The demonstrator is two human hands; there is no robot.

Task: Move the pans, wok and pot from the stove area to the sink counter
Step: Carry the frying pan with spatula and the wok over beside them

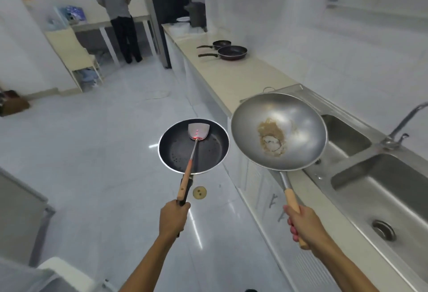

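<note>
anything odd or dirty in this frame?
Yes. The wok, held in the right hand, has brownish residue caked at its bottom. A loose spatula rides in the frying pan carried by the left hand; it could slide.

The left hand (174, 217) grips a black round non-stick frying pan (176, 152) with a wooden-handled steel spatula (196, 136) lying in it, held over the floor. The right hand (303, 224) grips a grey steel wok (298, 129), stained brown inside, above the steel sink (379, 182). Two dark pans (231, 51) sit on the cream tabletop (231, 76).
</note>
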